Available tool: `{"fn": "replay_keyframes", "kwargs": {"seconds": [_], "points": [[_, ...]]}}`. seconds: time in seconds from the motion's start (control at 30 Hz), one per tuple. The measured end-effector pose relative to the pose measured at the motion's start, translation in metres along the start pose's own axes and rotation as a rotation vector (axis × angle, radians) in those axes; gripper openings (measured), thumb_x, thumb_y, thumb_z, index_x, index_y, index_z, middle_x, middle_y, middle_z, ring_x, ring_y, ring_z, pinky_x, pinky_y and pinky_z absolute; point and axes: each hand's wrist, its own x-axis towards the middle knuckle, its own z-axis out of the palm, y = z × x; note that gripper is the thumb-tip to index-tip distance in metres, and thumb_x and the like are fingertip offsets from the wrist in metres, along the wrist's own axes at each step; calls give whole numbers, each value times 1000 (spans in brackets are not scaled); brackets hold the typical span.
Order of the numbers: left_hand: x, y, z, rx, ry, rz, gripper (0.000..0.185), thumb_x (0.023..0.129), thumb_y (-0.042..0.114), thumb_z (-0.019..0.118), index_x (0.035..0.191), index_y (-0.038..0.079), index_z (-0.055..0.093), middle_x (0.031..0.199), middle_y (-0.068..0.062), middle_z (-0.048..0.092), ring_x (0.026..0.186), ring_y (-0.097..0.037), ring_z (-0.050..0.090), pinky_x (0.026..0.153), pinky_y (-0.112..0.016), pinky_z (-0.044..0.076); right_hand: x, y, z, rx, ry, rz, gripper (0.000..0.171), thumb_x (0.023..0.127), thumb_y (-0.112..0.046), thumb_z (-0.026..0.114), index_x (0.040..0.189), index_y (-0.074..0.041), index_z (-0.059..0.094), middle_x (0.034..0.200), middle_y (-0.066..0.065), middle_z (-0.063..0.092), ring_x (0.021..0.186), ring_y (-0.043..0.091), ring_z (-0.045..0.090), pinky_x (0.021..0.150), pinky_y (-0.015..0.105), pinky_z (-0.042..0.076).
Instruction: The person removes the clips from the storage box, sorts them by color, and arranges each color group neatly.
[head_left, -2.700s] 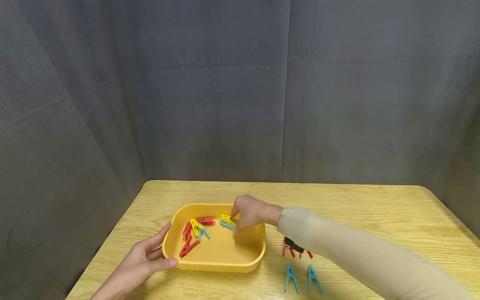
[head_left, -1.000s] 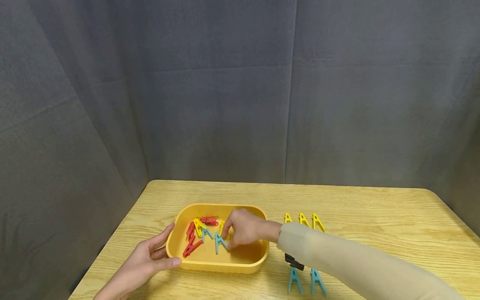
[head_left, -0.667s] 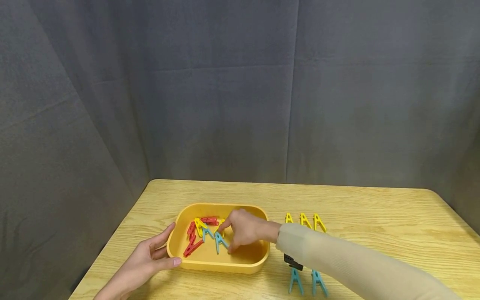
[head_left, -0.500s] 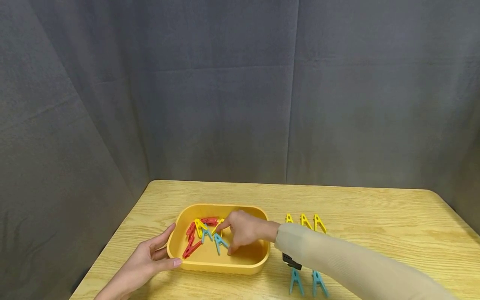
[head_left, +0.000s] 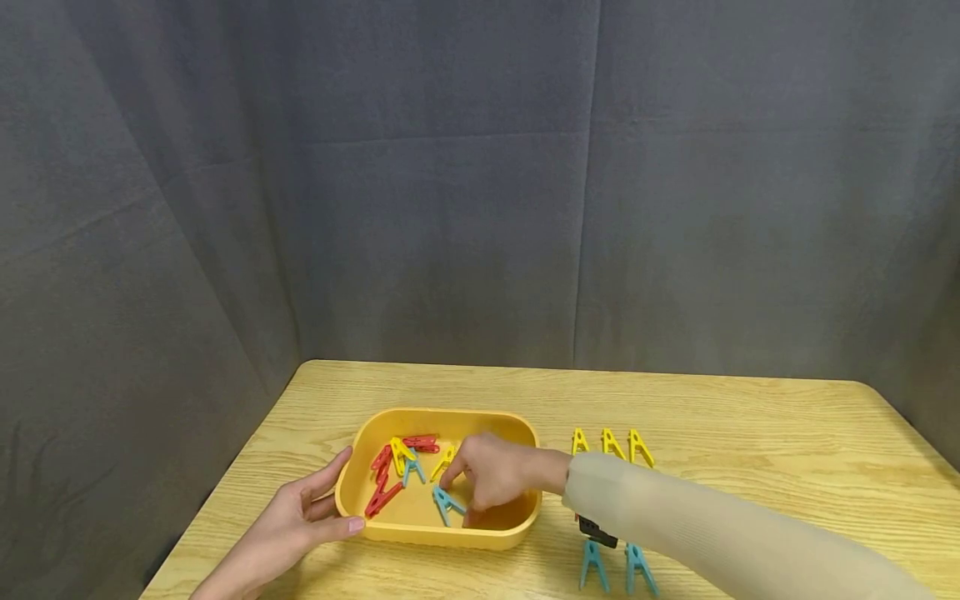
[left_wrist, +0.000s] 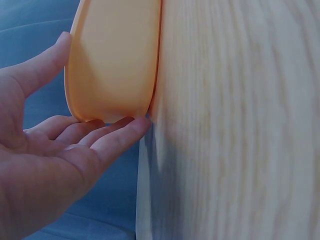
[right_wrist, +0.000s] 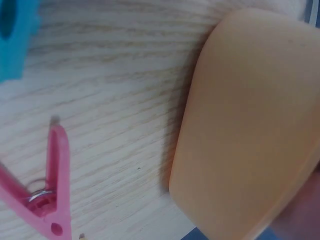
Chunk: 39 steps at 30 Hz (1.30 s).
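A yellow plastic tub (head_left: 431, 536) stands on the table with red, yellow and blue clothespins inside. My left hand (head_left: 288, 521) grips its left end, thumb on the front rim and fingers against the outer wall. Inside the tub, my right hand (head_left: 495, 475) has its curved index finger and thumb at a blue clothespin (head_left: 447, 505); the exact contact is partly hidden. Just behind it lies a yellow clothespin (head_left: 444, 461). Red clothespins (head_left: 384, 498), a yellow clothespin (head_left: 401, 454) and a blue clothespin (head_left: 412, 469) lie together at the tub's left side.
Right of the tub, three yellow clothespins (head_left: 611, 443) stand in a row, with two blue clothespins (head_left: 592, 565) nearer me. Between these rows, my right sleeve (head_left: 675, 512) covers part of the table (head_left: 787, 433). A red clothespin (right_wrist: 55, 200) shows there in the right wrist view.
My right hand has shifted nearer me inside the tub, and the blue clothespin at its fingers has moved and turned with it. The yellow one behind is more exposed. My left hand stays put.
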Motion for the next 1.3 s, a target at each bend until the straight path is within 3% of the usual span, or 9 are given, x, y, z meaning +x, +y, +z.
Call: {"fn": "replay_keyframes", "kwargs": {"seconds": [0.13,0.27,0.5,0.73,1.03,1.3], "points": [[0,0,0,15,9,9,94,95,6,79,166,-2,17,168,-27,17,144,-46,42,96,-34,57,-5,-1,-1,-12,-22,-18,43,78,6,89,118,-7,82,43,-11,30,43,2,18,45,17,18],[1,0,0,19,18,2,95,95,6,79,166,-2,18,169,-27,17,144,-47,42,96,-34,57,-5,1,0,-67,-45,0,54,78,12,82,127,-12,79,46,-10,24,46,4,13,46,19,15],[0,0,1,21,20,-28,95,96,8,79,167,-2,16,169,-26,16,144,-46,42,97,-33,57,-3,1,2,-58,-68,-4,57,80,3,89,132,-16,77,47,-9,25,46,4,15,46,19,16],[0,0,0,13,13,-12,95,96,6,79,166,-2,16,169,-27,16,145,-47,41,97,-34,57,-2,1,4,-63,-60,-3,56,81,0,88,132,-18,77,47,-10,26,45,4,16,46,18,16],[-1,0,-1,15,0,-15,94,97,7,77,167,-1,14,170,-25,14,145,-47,40,97,-32,56,3,-1,8,-88,13,17,57,80,-10,94,133,-10,75,45,-12,27,42,1,17,43,17,18],[0,1,0,25,4,-2,94,96,6,78,167,-2,16,169,-26,16,144,-46,43,97,-32,56,3,0,8,-80,8,44,60,79,-11,95,135,-10,74,44,-11,27,41,2,17,43,18,17]]}}
